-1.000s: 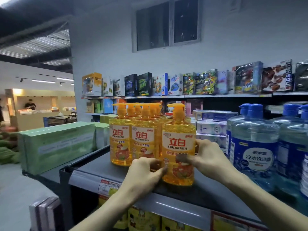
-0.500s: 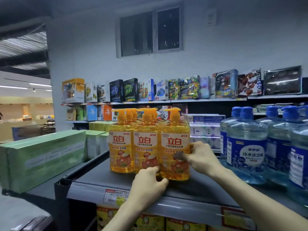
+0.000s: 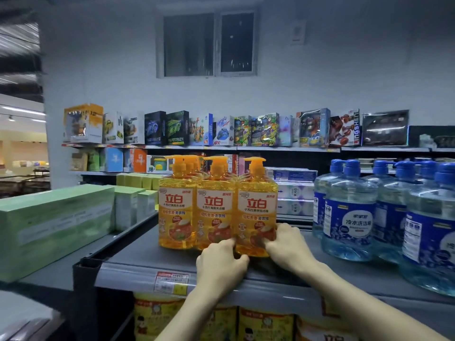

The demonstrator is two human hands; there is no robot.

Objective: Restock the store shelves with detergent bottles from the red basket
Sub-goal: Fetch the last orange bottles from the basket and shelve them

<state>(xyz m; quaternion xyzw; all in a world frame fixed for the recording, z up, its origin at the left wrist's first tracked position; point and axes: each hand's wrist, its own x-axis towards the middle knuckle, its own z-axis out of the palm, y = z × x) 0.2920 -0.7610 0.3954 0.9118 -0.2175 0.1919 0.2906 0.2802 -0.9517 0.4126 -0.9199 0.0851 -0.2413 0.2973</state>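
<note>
Three yellow detergent pump bottles stand in a front row on the grey shelf (image 3: 138, 257), with more of them behind. The rightmost bottle (image 3: 256, 205) is gripped low down from both sides. My left hand (image 3: 221, 262) curls round its lower left side, touching the middle bottle (image 3: 215, 205) as well. My right hand (image 3: 285, 247) curls round its lower right side. The leftmost bottle (image 3: 176, 203) stands untouched. The red basket is not in view.
Large blue-capped clear jugs (image 3: 349, 212) crowd the shelf to the right. Green boxes (image 3: 54, 225) lie on the left. Toy boxes (image 3: 266, 130) line a high shelf along the back wall. A price tag (image 3: 172, 281) hangs on the shelf edge, with yellow packs (image 3: 152, 316) below.
The rightmost bottle has slid back and left into line with the other two. Both hands have dropped lower on it. My head has turned slightly left.
</note>
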